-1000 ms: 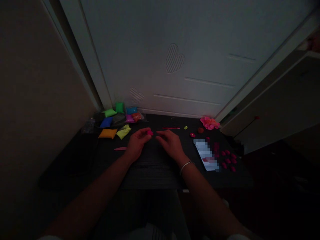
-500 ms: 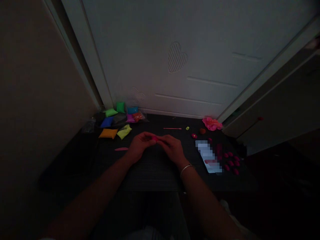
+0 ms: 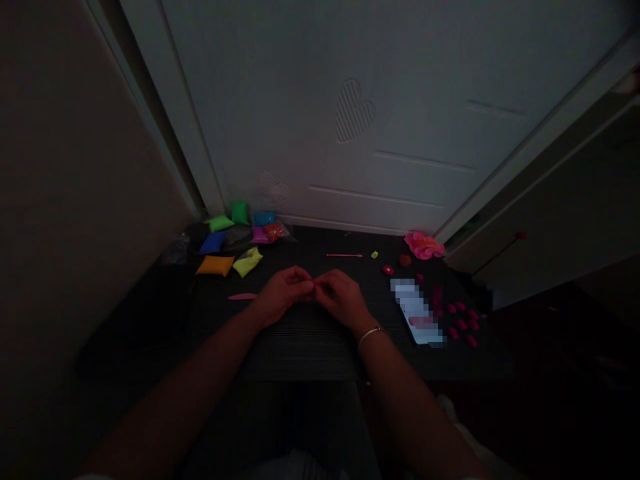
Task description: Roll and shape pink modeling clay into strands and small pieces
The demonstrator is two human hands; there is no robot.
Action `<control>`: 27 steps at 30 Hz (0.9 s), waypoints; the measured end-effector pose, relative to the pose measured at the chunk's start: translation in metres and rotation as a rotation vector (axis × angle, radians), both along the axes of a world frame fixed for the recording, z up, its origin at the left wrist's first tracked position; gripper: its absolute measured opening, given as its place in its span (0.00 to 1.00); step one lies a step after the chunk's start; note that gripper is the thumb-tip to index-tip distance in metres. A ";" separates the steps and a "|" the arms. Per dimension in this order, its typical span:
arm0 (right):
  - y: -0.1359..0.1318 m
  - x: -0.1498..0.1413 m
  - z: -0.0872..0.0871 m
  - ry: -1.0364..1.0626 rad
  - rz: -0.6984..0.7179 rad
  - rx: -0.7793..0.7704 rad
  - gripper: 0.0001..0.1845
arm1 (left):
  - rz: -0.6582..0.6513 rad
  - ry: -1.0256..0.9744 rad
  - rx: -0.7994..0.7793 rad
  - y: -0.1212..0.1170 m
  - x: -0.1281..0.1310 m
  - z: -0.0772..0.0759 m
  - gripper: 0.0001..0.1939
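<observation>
My left hand and my right hand meet over the middle of the dark table. Between their fingertips is a small piece of pink clay, mostly hidden by the fingers; both hands pinch it. A pink modelling knife lies beside my left hand. Beyond the hands lies a thin pink stick tool, with a small yellow lump to its right. A small pink piece with a pale centre and a brown-orange ball lie farther right.
Coloured clay packets, among them an orange packet and a green packet, lie at the back left. To the right are a lit phone, several dark pink pieces and a pink flower. A white panel rises behind the table.
The fingers have shifted around the pink clay, and less of it shows now. My right fingers are more curled. Things on the table have kept their places.
</observation>
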State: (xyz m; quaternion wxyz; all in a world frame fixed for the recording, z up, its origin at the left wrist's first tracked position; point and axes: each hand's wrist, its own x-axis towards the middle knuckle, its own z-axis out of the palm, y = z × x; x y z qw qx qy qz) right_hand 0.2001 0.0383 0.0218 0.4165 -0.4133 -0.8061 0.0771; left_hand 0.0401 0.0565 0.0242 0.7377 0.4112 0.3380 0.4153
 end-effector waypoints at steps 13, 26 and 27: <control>0.001 0.003 -0.003 -0.076 0.092 -0.020 0.09 | 0.011 0.011 -0.031 0.003 -0.004 -0.003 0.14; -0.001 0.000 0.000 0.189 0.044 -0.159 0.05 | -0.028 -0.015 -0.065 0.004 -0.004 -0.001 0.12; 0.000 0.001 0.000 0.239 0.029 -0.187 0.06 | -0.028 -0.008 -0.067 0.004 -0.004 -0.001 0.13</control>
